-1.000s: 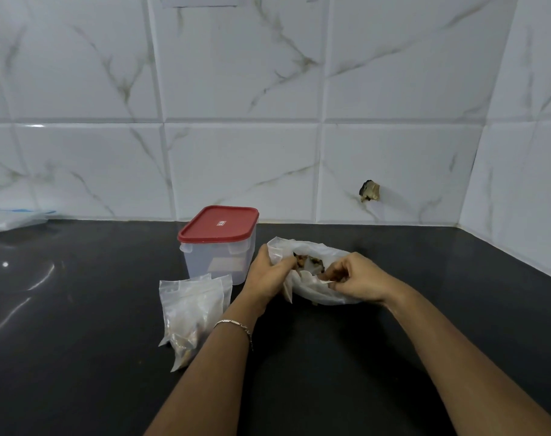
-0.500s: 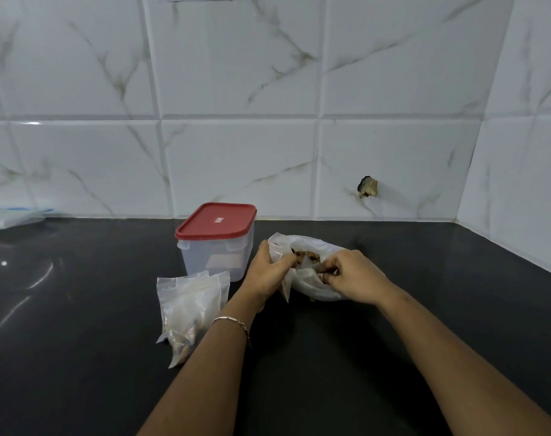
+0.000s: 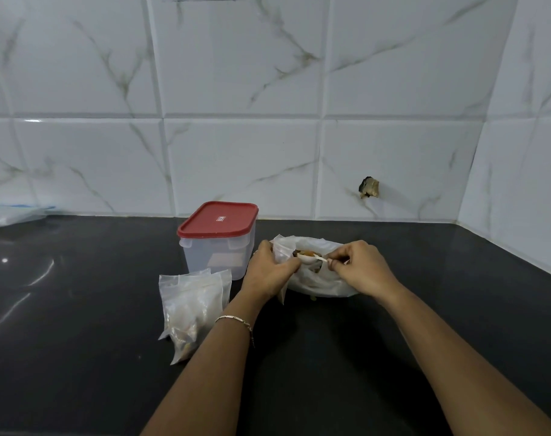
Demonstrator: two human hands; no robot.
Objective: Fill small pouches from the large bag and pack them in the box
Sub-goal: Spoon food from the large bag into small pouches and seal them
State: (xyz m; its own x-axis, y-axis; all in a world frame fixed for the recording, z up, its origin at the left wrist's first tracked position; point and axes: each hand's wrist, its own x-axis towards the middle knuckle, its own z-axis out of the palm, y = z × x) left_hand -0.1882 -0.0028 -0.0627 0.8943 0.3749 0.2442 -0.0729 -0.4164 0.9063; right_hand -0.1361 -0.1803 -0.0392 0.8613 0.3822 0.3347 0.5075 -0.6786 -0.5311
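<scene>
The large translucent bag [image 3: 326, 283] lies open on the black counter, with brown and yellow pieces showing at its mouth. My left hand [image 3: 266, 273] grips a small clear pouch [image 3: 282, 253] and holds it upright at the bag's left edge. In my right hand [image 3: 364, 269] I pinch a small white spoon [image 3: 312, 259], whose loaded bowl sits right beside the pouch's opening. The clear box [image 3: 219, 256] with its red lid [image 3: 217, 220] on stands just left of my left hand. A pile of small pouches [image 3: 192, 306] lies in front of the box.
The black counter [image 3: 79, 294] runs back to a white marble-tiled wall and a corner on the right. A crumpled clear plastic sheet [image 3: 10, 215] lies at the far left against the wall. A broken hole [image 3: 369, 187] marks the wall tile.
My right hand has drawn back from inside the large bag, and the white spoon now shows, loaded, next to the pouch. My left hand has stayed in place.
</scene>
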